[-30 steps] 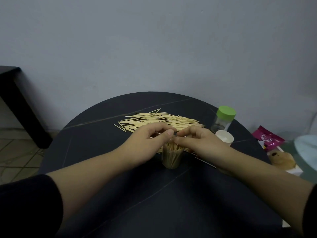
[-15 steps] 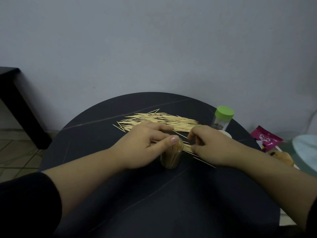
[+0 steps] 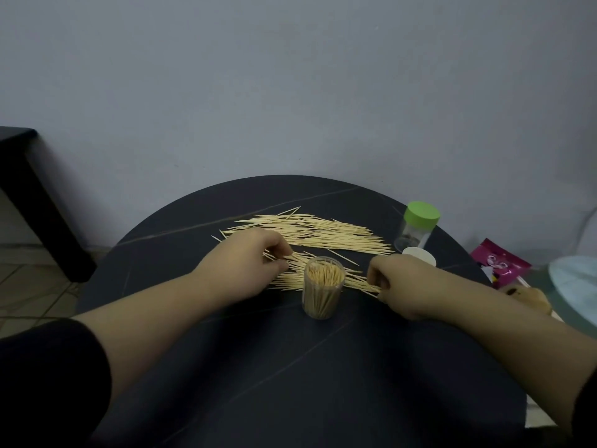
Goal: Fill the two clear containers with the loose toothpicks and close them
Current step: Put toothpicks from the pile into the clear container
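An open clear container (image 3: 323, 292) stands upright in the middle of the round black table (image 3: 290, 367), packed with toothpicks. Loose toothpicks (image 3: 310, 231) lie in a wide pile behind it, and a smaller bunch (image 3: 297, 279) lies just behind the container between my hands. My left hand (image 3: 248, 263) has its fingers curled on the left end of that bunch. My right hand (image 3: 400, 282) pinches the bunch's right end. A second clear container with a green lid (image 3: 416, 229) stands at the back right. A white lid (image 3: 420, 255) lies in front of it.
A pink packet (image 3: 499, 263) and a brown object (image 3: 529, 297) lie off the table's right edge, beside a pale blue round thing (image 3: 578, 286). A dark bench (image 3: 29, 195) stands at the left. The wall is close behind the table.
Both hands left the container's mouth and moved apart, left to the left and right to the right. They now lie on the ends of the toothpick bunch on the table.
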